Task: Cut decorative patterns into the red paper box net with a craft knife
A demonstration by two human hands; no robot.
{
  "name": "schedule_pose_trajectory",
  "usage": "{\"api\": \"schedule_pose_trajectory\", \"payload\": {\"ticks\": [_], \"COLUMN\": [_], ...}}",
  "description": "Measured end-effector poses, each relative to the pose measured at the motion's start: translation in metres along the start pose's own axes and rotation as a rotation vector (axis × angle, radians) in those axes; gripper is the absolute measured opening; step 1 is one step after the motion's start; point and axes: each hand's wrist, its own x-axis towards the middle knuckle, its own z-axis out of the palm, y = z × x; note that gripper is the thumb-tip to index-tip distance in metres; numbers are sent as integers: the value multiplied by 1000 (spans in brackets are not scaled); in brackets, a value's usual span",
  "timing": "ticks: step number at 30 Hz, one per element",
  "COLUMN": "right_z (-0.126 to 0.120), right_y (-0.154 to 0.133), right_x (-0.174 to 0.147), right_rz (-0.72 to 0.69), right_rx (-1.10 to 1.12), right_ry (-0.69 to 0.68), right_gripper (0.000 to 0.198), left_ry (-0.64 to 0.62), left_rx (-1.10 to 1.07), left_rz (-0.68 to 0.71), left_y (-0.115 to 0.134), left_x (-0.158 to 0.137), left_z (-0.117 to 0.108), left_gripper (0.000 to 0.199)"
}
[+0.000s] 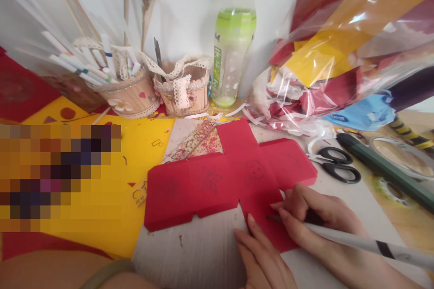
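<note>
A red card cut in a cross-shaped box net (222, 169) lies flat, with folded tabs along its edges. Dark drawings show on it, including a smiling face and a flower. My right hand (312, 216) pinches a white marker (359, 240) with a black band, its dark tip at the net's near panel. My left hand (264, 253) rests beside that tip, fingers stretched out at the panel's left edge. Under the net's far side sits a patterned stencil ruler (195, 140), partly covered.
Black-handled scissors (339, 165), a green cutter (383, 169) and tape rolls (400, 158) lie right. Behind stand a marker cup (130, 92), a small wooden basket (183, 88), a bottle (233, 49) and a plastic bag of paper scraps (315, 72). Yellow card (145, 137) lies left, near a blurred-out patch.
</note>
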Motion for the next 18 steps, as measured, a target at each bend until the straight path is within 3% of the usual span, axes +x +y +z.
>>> {"api": "schedule_pose_trajectory", "payload": {"ticks": [11, 18], "right_z": [-1, -1], "right_y": [-10, -8], "right_x": [8, 5], "right_rz": [-13, -16], "right_rx": [4, 33], "right_ry": [2, -3], "right_gripper": [29, 30], "left_ry": [38, 93], "left_rx": [-32, -260], "left_rz": [40, 150], "left_y": [0, -1], "left_x": [-3, -9], "left_z": [5, 11], "left_gripper": [19, 20]}}
